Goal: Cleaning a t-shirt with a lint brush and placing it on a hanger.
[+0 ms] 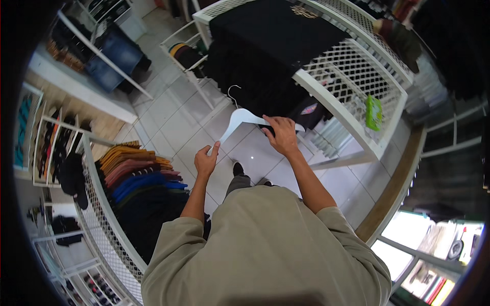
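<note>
A white clothes hanger [240,114] with a metal hook is held out in front of me above the tiled floor, and no garment hangs on it. My left hand [206,160] grips the end of its lower left arm. Around the right arm of the hanger, my right hand [282,134] has its thumb and fingers closed. Just beyond the hanger, a black garment [268,34] lies spread over the top of a white mesh display table [344,65], with dark cloth hanging down its near side.
A green packet [374,113] lies on the mesh table at right. To my left, a white mesh rack [111,202] holds hanging garments [134,168] in mustard, red, blue and black. Jeans [115,51] hang at upper left. A wooden ledge [394,187] runs along the right.
</note>
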Tool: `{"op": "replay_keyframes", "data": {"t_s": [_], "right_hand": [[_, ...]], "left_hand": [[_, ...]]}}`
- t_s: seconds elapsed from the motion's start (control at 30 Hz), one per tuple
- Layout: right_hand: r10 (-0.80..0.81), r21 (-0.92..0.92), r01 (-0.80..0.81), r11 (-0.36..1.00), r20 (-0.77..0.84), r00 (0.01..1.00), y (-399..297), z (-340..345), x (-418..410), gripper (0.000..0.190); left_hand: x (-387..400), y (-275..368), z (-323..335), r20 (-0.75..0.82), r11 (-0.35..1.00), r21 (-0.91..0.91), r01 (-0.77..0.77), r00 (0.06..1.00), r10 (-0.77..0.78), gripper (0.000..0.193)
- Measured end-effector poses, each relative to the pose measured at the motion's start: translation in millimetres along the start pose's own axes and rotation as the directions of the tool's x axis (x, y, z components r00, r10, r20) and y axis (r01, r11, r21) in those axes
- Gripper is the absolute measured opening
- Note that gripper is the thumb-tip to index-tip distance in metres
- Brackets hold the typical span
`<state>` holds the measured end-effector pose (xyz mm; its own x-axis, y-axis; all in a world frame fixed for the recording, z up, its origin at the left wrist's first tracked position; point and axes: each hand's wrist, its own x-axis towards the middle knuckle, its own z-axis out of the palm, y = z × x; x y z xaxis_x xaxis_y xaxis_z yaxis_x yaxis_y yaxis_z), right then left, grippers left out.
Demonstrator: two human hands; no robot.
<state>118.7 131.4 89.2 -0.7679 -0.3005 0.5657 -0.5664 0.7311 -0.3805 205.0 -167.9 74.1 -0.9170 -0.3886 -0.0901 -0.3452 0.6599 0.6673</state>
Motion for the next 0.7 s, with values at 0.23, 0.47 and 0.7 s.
{"op": "replay_keyframes", "data": {"t_s": [0.23, 0.47, 0.7], "right_hand": [[-0.023, 0.004, 0.023, 1.000, -0.010, 1.000, -16, -17, 45, 0.045], [-0.010, -0.110, -0.011, 0.994, -0.184, 0.983, -36, -48, 87, 0.048], [0.189, -0.252, -0.293, 0.922, -0.366, 0.911, -26, -53, 125, 0.046]], "left_hand": [[36, 55, -38, 0.117, 0.965, -0.106, -0.239, 0.961, 0.251, 0.057], [116, 171, -36, 0.329, 0.734, -0.651, -0.195, 0.798, 0.505, 0.031], [216, 177, -31, 0.483, 0.673, -0.720, -0.171, 0.573, 0.662, 0.019]]}}
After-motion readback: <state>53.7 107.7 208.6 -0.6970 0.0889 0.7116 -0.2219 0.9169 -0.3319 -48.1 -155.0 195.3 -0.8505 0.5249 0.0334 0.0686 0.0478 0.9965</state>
